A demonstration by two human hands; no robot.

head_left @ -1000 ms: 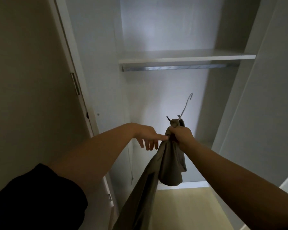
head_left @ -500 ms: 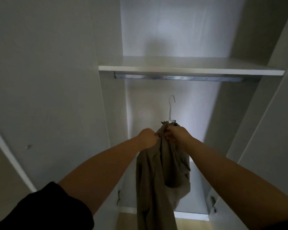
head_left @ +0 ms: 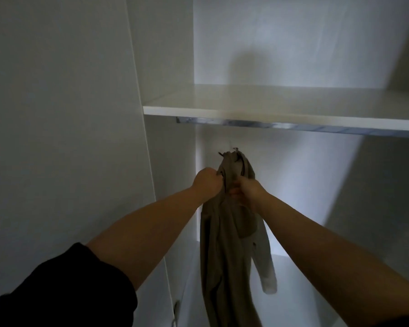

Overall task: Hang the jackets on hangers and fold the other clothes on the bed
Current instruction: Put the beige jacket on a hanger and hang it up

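Note:
A khaki jacket point(head_left: 224, 244) hangs in front of me inside the open wardrobe, its collar raised below the metal rail point(head_left: 293, 125). My left hand point(head_left: 207, 182) grips the fabric at the collar's left side. My right hand point(head_left: 248, 191) grips the collar just to the right, fingers curled round the cloth. The hanger's thin wire hook point(head_left: 229, 143) is faint and blurred above the collar, close under the rail; whether it touches the rail cannot be made out. One light cuff point(head_left: 268, 283) dangles low on the right.
A white shelf point(head_left: 281, 107) runs across the wardrobe just above the rail. The wardrobe's left side panel point(head_left: 168, 161) stands close to my left arm, and the right wall point(head_left: 387, 197) lies in shadow. A door hinge point(head_left: 175, 308) shows low at the left.
I have stepped closer to the wardrobe and both hands have lifted the jacket toward the rail. My left hand, pointing a second ago, now grips the collar.

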